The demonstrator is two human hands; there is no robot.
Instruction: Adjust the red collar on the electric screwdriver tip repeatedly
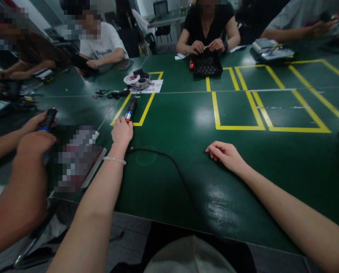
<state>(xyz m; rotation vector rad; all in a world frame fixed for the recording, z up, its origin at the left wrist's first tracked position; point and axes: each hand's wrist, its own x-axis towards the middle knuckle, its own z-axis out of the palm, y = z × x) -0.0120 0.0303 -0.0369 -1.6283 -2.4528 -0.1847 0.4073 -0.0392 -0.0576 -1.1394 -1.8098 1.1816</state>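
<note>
At the left of the head view, my left hand point(122, 132) is closed around the near end of a black cylindrical tool point(131, 109) with a blue and silver band. The tool points away from me, over a yellow tape outline point(147, 110) on the green table point(180, 113). A black cable point(173, 161) runs from beside my left wrist to the table's near edge; its far end is hidden. My right hand point(224, 154) rests on the table at right of centre. Its fingers are curled together with nothing visible in them.
A roll of tape and dark items point(139, 79) lie on white paper beyond my left hand. A co-worker's hand point(35, 142) grips a similar tool at left, near a blurred packet point(78, 159). Across the table, another person handles something above a black tray point(207, 66).
</note>
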